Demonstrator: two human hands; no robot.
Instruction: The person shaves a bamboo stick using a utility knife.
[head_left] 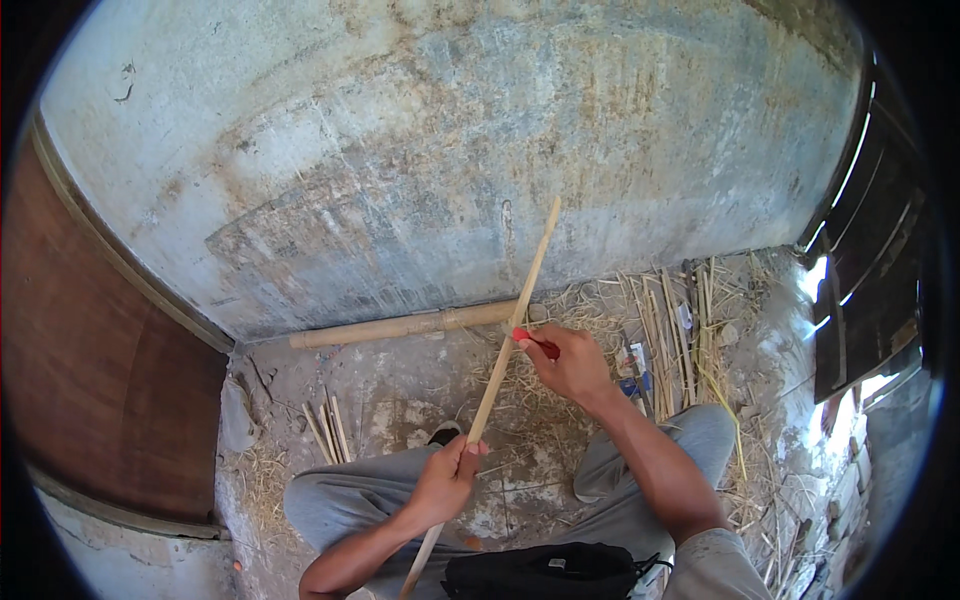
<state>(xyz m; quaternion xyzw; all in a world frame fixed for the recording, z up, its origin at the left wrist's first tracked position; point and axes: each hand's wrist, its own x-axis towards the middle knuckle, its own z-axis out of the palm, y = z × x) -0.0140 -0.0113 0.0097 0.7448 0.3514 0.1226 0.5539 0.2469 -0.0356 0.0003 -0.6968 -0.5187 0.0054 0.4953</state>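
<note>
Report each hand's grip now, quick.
Left hand: closed around a long bamboo strip.
Right hand: closed on a small red tool, held at the strip.

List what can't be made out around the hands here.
In the head view:
Red tool: mostly covered by the right hand; its working edge can't be seen.
Bamboo strip: the stretch inside the left hand is hidden by its fingers.
Black fabric item: cut off by the lower edge; its kind is unclear.
</note>
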